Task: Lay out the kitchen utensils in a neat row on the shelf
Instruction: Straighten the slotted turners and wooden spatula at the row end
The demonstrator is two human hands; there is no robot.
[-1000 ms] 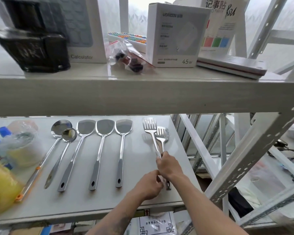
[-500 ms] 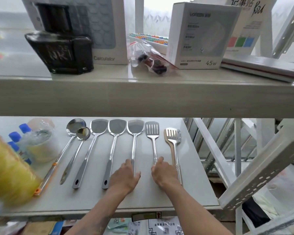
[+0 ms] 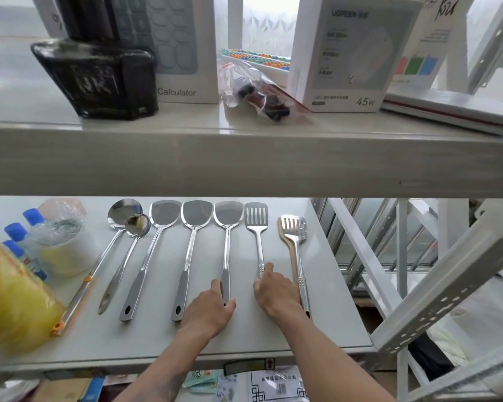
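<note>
— So how far along does the row look on the pale grey lower shelf (image 3: 317, 329)?

— Nearly finished, I'd judge. Seven steel utensils lie with heads away and handles toward the person: a large round steel ladle with an orange-tipped handle (image 3: 124, 209), a smaller steel ladle (image 3: 138, 224) whose bowl overlaps it, three solid steel turners (image 3: 196, 213), a slotted steel spatula (image 3: 256, 214), and a second slotted steel spatula resting on a wooden one (image 3: 294, 227).

— And the hands?

— Left hand (image 3: 208, 311) lies over the handle end of the third turner, fingers loosely spread, pressing rather than clenching. Right hand (image 3: 275, 291) rests on the slotted spatula's handle, fingers curled over it; whether it truly grips I cannot tell.

— What's left?

— The two ladles lean and touch, the last spatula sits lower than the rest and is stacked on the wooden one. Those probably want straightening.
</note>
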